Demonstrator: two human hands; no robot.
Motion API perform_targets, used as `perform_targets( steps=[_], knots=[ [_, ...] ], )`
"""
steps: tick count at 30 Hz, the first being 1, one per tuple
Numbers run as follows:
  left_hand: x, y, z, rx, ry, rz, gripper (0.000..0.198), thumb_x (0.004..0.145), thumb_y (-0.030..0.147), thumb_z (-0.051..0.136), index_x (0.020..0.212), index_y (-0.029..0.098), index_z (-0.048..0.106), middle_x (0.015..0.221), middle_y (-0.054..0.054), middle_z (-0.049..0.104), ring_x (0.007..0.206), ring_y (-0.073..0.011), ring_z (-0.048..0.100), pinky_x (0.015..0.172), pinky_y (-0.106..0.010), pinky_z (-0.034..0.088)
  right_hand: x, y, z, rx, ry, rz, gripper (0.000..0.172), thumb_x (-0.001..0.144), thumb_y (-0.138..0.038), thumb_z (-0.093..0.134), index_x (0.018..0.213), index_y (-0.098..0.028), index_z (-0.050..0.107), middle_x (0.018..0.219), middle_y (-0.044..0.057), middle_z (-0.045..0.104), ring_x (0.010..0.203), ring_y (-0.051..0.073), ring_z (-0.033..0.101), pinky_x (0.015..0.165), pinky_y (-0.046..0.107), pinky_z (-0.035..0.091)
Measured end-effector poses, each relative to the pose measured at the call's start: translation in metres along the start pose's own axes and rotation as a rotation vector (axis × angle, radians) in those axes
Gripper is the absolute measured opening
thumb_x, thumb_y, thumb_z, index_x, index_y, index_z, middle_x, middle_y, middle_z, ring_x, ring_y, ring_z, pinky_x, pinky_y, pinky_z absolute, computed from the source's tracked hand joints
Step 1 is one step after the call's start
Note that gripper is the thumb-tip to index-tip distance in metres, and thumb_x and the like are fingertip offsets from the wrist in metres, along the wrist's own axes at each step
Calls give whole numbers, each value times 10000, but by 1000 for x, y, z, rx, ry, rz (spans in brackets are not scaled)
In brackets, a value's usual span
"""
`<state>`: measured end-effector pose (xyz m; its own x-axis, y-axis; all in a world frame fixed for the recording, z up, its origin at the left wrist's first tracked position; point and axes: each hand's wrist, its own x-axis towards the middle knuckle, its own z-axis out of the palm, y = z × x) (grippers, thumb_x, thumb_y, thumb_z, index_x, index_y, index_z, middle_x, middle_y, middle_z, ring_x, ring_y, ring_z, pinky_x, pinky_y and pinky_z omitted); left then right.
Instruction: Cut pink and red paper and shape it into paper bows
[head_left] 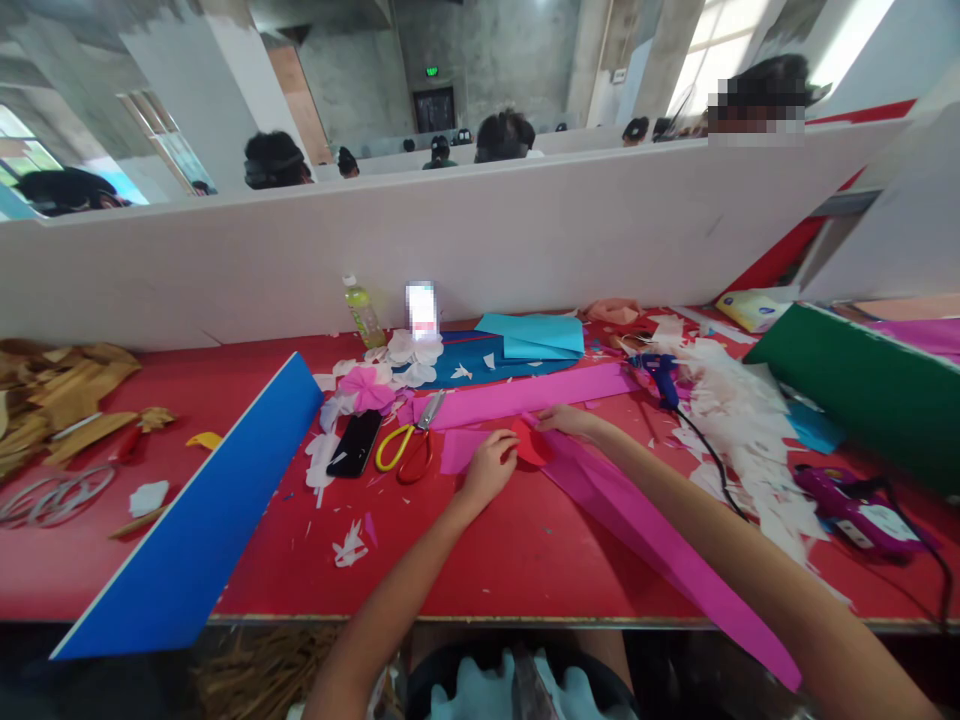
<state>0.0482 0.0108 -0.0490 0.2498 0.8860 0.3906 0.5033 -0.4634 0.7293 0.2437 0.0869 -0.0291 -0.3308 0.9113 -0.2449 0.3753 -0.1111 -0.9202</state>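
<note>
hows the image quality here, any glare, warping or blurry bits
In the head view, the windows at top right blow out to white, the partition looks slanted from wide-lens distortion, a bright upright object and a person's head are pixelated, and the left hand and right hand look fairly sharp

left hand (487,470) and right hand (570,422) bare, forearms likewise; below, dark garment (431,675) with pale blue scalloped trim (480,690), shape unclear.

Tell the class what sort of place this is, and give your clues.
Probably a handicraft workshop: a red workbench with white partitions, paper scraps, scissors and a blue hot glue gun.
</note>
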Motion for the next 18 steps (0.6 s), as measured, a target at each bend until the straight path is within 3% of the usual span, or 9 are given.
perform_targets(
  steps=[4,7,14,18],
  knots=[
    [-1,2,-3,-46,41,13,233,770,76,495,866,188,675,991,-59,650,946,-158,608,894,-325,481,2,-3,2,47,35,62,231,622,-263,660,497,-153,501,436,-70,431,441,56,334,446,200,268],
    [0,3,-7,-129,118,-5,191,781,108,494,815,179,668,921,-61,657,906,-158,611,862,-319,483,3,-8,-1,108,101,78,210,627,-286,662,547,-154,519,474,-61,478,459,62,370,451,197,297],
    [11,-6,-16,-465,327,-328,163,758,213,558,894,154,623,927,-70,679,872,-157,628,838,-307,492,17,-28,7,272,189,140,134,671,-250,667,659,-164,566,537,-10,579,478,101,496,485,223,414],
    [14,-13,-25,-518,375,-333,189,756,227,556,917,145,614,954,-75,676,900,-162,628,855,-314,488,28,-43,23,345,142,153,121,704,-203,651,648,-172,549,554,9,614,507,121,553,511,232,458]
  ],
)
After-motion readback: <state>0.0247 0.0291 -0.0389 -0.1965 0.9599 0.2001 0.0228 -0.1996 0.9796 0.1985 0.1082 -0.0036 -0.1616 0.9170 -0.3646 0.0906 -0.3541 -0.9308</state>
